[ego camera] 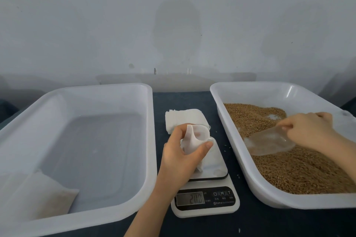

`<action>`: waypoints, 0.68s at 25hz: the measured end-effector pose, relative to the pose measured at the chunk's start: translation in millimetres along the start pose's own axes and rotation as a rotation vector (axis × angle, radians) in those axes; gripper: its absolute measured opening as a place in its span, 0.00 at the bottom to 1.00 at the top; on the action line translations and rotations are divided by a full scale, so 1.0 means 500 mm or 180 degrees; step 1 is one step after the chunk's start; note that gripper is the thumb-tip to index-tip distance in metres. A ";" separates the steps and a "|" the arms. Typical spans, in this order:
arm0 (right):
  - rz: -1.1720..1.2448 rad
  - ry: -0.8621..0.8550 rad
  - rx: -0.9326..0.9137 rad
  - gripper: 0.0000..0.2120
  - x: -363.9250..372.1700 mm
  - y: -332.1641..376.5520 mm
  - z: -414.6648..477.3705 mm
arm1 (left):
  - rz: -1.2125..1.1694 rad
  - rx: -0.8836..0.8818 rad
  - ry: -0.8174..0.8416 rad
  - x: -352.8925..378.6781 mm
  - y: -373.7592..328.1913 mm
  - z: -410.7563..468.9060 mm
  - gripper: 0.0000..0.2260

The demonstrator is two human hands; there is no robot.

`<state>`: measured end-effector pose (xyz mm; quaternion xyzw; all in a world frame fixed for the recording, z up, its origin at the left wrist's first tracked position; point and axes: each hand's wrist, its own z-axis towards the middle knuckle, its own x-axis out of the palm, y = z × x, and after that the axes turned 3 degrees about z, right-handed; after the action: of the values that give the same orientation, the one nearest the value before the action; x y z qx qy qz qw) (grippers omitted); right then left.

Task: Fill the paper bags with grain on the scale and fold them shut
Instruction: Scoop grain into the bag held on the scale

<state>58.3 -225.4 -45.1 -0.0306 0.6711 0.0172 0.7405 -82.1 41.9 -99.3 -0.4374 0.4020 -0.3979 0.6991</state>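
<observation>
My left hand (181, 159) grips a small white paper bag (194, 138) and holds it upright on the platform of the kitchen scale (213, 161), its mouth spread open. The scale's display (190, 198) is lit. My right hand (308, 129) holds a clear plastic scoop (269, 143) by its handle, with the scoop lying on the brown grain (300, 171) in the white tub (248, 171) on the right. Behind the scale lies a stack of flat white bags (185, 117).
A large white tub (150, 140) stands on the left, with a filled, folded bag (36, 194) in its near left corner. A few loose grains dot the dark blue cloth (240, 176) beside the scale. A pale wall rises behind the table.
</observation>
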 end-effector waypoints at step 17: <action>0.0603 0.0383 -0.0210 0.16 -0.079 0.011 -0.035 | 0.0052 0.0013 -0.0026 0.001 0.006 0.004 0.17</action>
<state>36.9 -220.4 -7.8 0.0077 0.7133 0.1073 0.6926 -79.4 42.8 -101.8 -0.4343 0.4019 -0.3912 0.7049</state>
